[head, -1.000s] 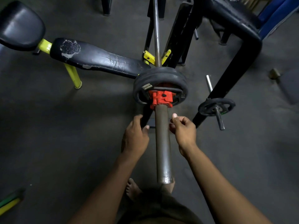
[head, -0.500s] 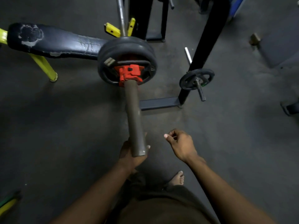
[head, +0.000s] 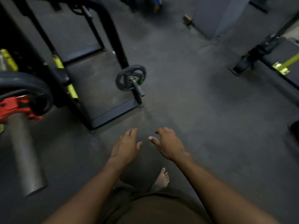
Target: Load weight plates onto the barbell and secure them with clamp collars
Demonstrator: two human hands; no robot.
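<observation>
Your left fingers [head: 131, 134] lie loosely extended and a little spread, the thumb set apart toward the middle, and they grasp nothing; your left hand [head: 124, 147] hangs palm down above the dark floor [head: 202, 118]; its forearm runs back toward the lower left of the view. Your right fingers [head: 162, 130] bend slightly at the knuckles, relaxed rather than clenched, the thumb pointing inward toward the other hand, and they too are empty; your right hand [head: 169, 146] hovers palm down just beside the left, the two apart and touching neither each other nor any equipment; its forearm reaches back to the lower right. One bare foot [head: 162, 177] shows on the floor below and between your wrists.

The barbell sleeve [head: 27, 159] juts out at the far left, well apart from both hands; the red clamp collar [head: 15, 107] sits on it against the black weight plates [head: 24, 84], which are partly cut off by the frame edge. A black rack frame [head: 116, 46] stands beyond them; a small black plate [head: 131, 77] hangs on a storage peg at its base. A bench with yellow-green brackets [head: 280, 67] stands at the far right.
</observation>
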